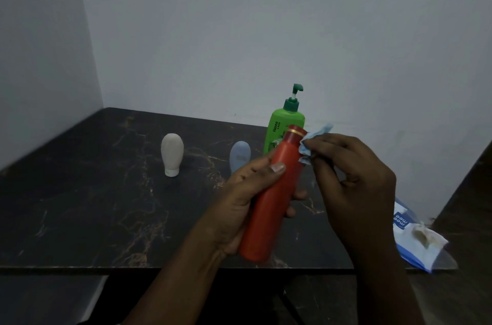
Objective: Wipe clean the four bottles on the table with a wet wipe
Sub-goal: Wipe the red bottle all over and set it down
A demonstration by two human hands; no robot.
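Observation:
My left hand (246,199) grips a tall red bottle (274,199) with a gold band near its cap, tilted above the dark marble table (93,204). Against the bottle's upper right side, my right hand (348,178) pinches a crumpled light blue wet wipe (310,143). A green pump bottle (283,125) stands upright just behind the red one. A small blue bottle (239,154) stands cap-down behind my left hand, partly hidden. Further left, a cream bottle (172,154) stands cap-down.
An opened blue and white pack of wipes (418,239) lies at the table's right front corner, overhanging the edge. White walls close off the back and left sides of the table. The front edge runs just below my hands.

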